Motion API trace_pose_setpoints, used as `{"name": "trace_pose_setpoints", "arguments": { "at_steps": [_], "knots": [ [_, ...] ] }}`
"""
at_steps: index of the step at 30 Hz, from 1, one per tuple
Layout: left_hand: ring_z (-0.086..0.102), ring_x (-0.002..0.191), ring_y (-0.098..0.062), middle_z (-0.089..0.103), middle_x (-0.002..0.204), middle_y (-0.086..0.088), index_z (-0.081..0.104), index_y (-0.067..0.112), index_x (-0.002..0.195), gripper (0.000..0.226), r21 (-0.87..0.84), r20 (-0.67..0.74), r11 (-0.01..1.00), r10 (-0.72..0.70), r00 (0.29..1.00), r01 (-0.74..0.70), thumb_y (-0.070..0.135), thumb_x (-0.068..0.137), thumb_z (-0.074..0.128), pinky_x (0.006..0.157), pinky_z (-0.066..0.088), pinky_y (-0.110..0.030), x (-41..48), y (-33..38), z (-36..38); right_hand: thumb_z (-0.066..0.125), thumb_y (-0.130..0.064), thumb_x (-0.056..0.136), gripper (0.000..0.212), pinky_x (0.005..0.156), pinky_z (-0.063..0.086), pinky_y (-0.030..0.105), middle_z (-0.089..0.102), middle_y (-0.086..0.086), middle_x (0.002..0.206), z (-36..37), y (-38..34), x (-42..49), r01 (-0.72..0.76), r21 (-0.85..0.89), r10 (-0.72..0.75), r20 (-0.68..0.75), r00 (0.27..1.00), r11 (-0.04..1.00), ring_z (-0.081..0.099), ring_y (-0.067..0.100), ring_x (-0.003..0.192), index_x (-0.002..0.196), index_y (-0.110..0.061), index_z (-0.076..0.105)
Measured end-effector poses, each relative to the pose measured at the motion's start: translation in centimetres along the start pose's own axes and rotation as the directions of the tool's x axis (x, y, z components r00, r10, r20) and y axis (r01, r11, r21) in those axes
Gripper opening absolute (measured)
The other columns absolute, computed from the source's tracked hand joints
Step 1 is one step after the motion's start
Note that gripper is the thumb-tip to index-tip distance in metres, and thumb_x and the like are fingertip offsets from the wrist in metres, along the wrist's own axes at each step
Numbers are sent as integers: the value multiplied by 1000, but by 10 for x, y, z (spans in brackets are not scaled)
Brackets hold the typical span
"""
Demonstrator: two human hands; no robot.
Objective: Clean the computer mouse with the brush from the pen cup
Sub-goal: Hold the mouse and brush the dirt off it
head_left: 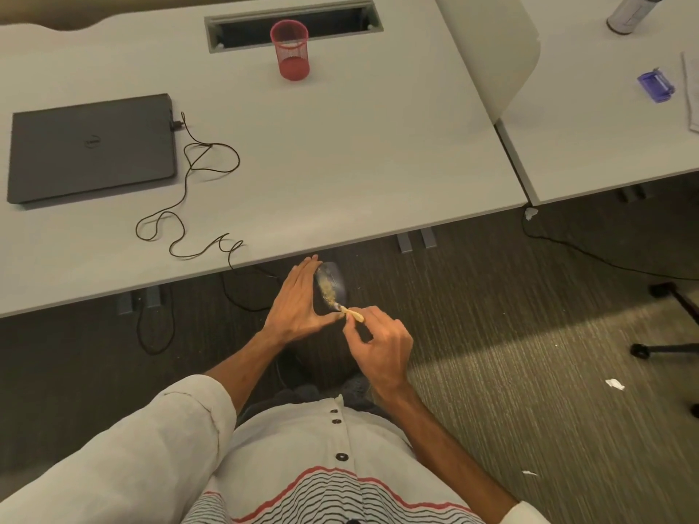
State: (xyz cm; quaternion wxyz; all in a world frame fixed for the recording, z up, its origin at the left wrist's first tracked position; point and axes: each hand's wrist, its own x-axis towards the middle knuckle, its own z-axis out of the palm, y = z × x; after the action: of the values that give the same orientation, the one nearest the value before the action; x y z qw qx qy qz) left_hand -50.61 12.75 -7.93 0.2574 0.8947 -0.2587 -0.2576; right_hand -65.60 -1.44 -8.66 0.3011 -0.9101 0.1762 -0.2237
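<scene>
My left hand [299, 296] holds a dark computer mouse [336, 283] off the desk, just past its front edge, above the carpet. The mouse's thin dark cable [196, 183] trails back in loops over the desk [340, 164]. In my right hand [382, 342] is a small brush [346, 310] with a pale handle, pinched between the fingertips. Its blurred, light bristles lie against the mouse's surface. The red mesh pen cup [290, 51] stands upright at the back of the desk, and I see nothing sticking out of it.
A shut dark laptop [90, 147] lies on the desk's left side. A cable slot [291, 22] is behind the cup. The neighbouring desk on the right holds a purple box [656, 84], a metal can [629, 15] and papers. Chair legs [677, 323] stand on the carpet at right.
</scene>
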Motion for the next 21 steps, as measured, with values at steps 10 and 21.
{"name": "trace_pose_setpoints", "arguments": {
  "at_steps": [10, 21],
  "knots": [
    [8, 170, -23, 10, 182, -7, 10, 13, 172, 128, -40, -13, 998, 39, 999, -39, 68, 82, 83, 140, 6, -46, 4, 5, 5, 69, -37, 103, 23, 61, 41, 29, 78, -7, 95, 0, -1, 1, 178, -173, -161, 108, 981, 969, 64, 8, 74, 111, -19, 82],
    [7, 170, -23, 9, 182, -7, 10, 11, 172, 130, -54, -12, 998, 31, 999, -31, 69, 81, 82, 140, 6, -46, 2, 1, 6, 73, -36, 101, 22, 59, 41, 29, 79, -7, 95, -5, -4, 1, 177, -162, -167, 72, 983, 971, 66, 8, 74, 111, -19, 82]
  ]
}}
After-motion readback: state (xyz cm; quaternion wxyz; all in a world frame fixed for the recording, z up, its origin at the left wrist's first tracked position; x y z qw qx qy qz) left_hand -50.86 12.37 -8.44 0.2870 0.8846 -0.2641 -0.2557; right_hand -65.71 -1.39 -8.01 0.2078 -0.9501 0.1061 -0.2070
